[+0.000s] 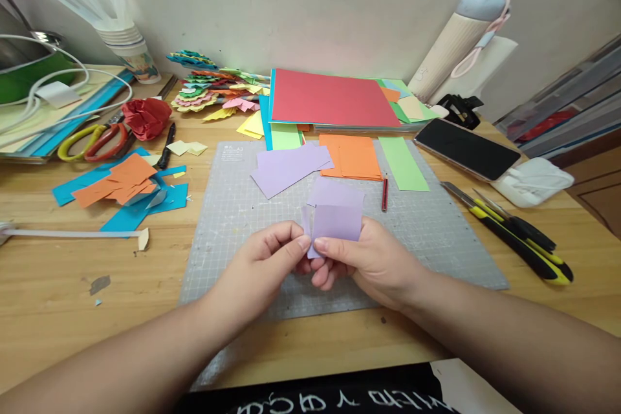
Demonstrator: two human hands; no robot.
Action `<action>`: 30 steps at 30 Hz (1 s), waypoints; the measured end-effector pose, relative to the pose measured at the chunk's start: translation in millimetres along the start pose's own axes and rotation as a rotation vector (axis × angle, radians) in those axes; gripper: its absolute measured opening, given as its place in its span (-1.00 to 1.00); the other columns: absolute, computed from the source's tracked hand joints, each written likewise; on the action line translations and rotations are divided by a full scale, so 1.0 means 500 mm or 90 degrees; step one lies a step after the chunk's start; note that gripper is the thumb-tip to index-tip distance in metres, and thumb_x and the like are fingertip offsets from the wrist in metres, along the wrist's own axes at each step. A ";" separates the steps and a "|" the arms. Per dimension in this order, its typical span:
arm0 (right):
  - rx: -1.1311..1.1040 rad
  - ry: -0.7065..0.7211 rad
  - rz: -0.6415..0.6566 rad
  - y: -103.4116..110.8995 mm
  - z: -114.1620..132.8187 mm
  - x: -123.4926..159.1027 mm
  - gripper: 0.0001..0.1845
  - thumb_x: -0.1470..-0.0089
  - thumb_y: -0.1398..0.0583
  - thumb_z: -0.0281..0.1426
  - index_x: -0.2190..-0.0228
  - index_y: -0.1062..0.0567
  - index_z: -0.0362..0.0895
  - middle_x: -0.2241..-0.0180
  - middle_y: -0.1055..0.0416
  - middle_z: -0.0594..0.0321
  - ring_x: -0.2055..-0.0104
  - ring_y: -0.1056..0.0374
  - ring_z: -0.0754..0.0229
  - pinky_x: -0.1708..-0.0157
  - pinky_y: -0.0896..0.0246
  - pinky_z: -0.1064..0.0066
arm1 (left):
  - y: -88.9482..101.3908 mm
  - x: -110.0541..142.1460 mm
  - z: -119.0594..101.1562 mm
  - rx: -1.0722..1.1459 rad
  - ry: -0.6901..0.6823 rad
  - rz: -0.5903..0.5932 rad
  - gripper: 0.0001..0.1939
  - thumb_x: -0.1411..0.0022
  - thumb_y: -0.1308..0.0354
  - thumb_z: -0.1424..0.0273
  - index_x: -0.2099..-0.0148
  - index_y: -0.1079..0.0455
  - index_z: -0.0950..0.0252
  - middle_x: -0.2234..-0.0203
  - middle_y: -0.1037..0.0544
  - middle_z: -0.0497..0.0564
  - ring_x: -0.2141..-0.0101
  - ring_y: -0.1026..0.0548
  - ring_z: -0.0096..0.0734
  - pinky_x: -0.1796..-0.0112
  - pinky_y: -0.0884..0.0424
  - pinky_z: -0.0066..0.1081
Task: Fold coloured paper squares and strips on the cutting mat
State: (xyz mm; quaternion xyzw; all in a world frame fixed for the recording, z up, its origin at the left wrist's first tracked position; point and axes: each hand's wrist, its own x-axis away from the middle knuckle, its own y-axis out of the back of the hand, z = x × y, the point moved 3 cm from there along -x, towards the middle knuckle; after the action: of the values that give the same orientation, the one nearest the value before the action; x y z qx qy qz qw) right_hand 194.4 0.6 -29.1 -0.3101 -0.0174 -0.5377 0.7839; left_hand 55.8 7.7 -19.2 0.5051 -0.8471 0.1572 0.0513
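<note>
Between finger and thumb, my right hand (373, 259) holds a small purple paper piece (338, 222) upright above the cutting mat. My left hand (276, 249) is closed in a pinch on a narrow purple paper strip (306, 220) along that piece's left edge. Whether the strip is fully separate from the piece, I cannot tell. Just behind them lies another purple piece (337, 193), and farther back are larger purple sheets (288, 167). Orange paper squares (352, 158), a green strip (405, 165) and a short red pencil (385, 194) rest on the grey mat (233, 239).
Craft knives (514, 233), a phone (468, 147) and a white case (533, 182) lie at right. On the left are scissors (92, 142), a black pen (167, 145) and orange scraps (121, 181). A red paper stack (330, 97) and bottle (451, 45) stand near the wall.
</note>
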 end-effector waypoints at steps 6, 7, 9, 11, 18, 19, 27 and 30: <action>0.006 -0.010 0.015 0.000 0.002 0.003 -0.82 0.00 -0.29 -0.33 0.43 -0.54 -0.23 0.50 -0.49 0.25 0.52 -0.46 0.29 0.52 -0.42 0.50 | 0.005 0.000 -0.002 -0.015 -0.014 -0.021 -0.79 -0.21 -0.08 0.32 0.44 -0.30 0.30 0.56 -0.43 -0.12 0.49 -0.40 -0.52 0.37 -0.32 -0.45; 0.007 -0.012 0.021 0.000 0.001 0.003 -0.82 -0.01 -0.28 -0.34 0.44 -0.54 -0.23 0.50 -0.48 0.25 0.52 -0.46 0.30 0.53 -0.41 0.51 | 0.005 0.000 -0.002 -0.008 -0.018 -0.019 -0.79 -0.22 -0.07 0.33 0.44 -0.31 0.30 0.56 -0.43 -0.12 0.49 -0.40 -0.53 0.38 -0.32 -0.46; 0.008 -0.013 0.029 0.000 0.001 0.002 -0.81 -0.02 -0.27 -0.35 0.47 -0.54 -0.25 0.52 -0.47 0.25 0.54 -0.45 0.31 0.55 -0.40 0.54 | 0.003 0.000 -0.002 0.001 -0.016 0.008 -0.78 -0.23 -0.07 0.35 0.45 -0.31 0.31 0.58 -0.43 -0.12 0.50 -0.41 -0.54 0.38 -0.33 -0.47; 0.006 -0.009 0.034 0.000 0.001 0.001 -0.81 -0.02 -0.27 -0.35 0.49 -0.54 -0.25 0.54 -0.47 0.25 0.55 -0.45 0.31 0.56 -0.40 0.55 | 0.000 0.001 -0.002 0.005 -0.012 0.042 -0.77 -0.25 -0.05 0.38 0.47 -0.31 0.31 0.59 -0.44 -0.12 0.50 -0.41 -0.54 0.37 -0.33 -0.48; -0.007 0.015 0.023 -0.001 0.002 0.002 -0.83 0.01 -0.28 -0.36 0.50 -0.56 -0.23 0.55 -0.48 0.25 0.56 -0.46 0.27 0.56 -0.41 0.52 | -0.005 0.000 0.000 0.054 -0.039 0.061 -0.76 -0.27 -0.03 0.42 0.46 -0.34 0.32 0.59 -0.44 -0.11 0.48 -0.41 -0.54 0.35 -0.31 -0.48; -0.012 0.018 0.023 -0.001 0.003 0.002 -0.84 0.01 -0.28 -0.36 0.50 -0.56 -0.22 0.55 -0.49 0.24 0.56 -0.46 0.27 0.56 -0.41 0.52 | -0.004 -0.001 0.001 0.057 -0.040 0.059 -0.76 -0.27 -0.03 0.42 0.45 -0.34 0.32 0.59 -0.43 -0.11 0.48 -0.40 -0.54 0.35 -0.30 -0.47; -0.024 0.044 0.006 0.001 0.014 -0.002 -0.81 0.01 -0.27 -0.35 0.54 -0.54 -0.23 0.57 -0.48 0.24 0.55 -0.44 0.30 0.55 -0.39 0.52 | 0.013 -0.001 0.002 -0.062 -0.035 -0.022 -0.76 -0.22 -0.02 0.34 0.47 -0.31 0.29 0.56 -0.39 -0.11 0.46 -0.33 -0.50 0.36 -0.26 -0.44; -0.018 0.038 -0.003 0.005 0.012 -0.004 -0.84 0.01 -0.26 -0.36 0.51 -0.51 -0.22 0.56 -0.45 0.28 0.58 -0.42 0.30 0.61 -0.36 0.52 | 0.035 -0.003 -0.007 -0.299 -0.012 -0.106 -0.71 -0.21 0.04 0.33 0.55 -0.20 0.27 0.64 -0.27 -0.12 0.53 -0.24 -0.48 0.45 -0.17 -0.41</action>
State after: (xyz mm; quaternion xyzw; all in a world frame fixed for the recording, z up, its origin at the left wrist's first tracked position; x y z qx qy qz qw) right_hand 197.4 5.8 -25.8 -0.3048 0.0123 -0.5489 0.7782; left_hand 41.0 17.8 -19.8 0.5490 -0.8161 -0.0534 0.1726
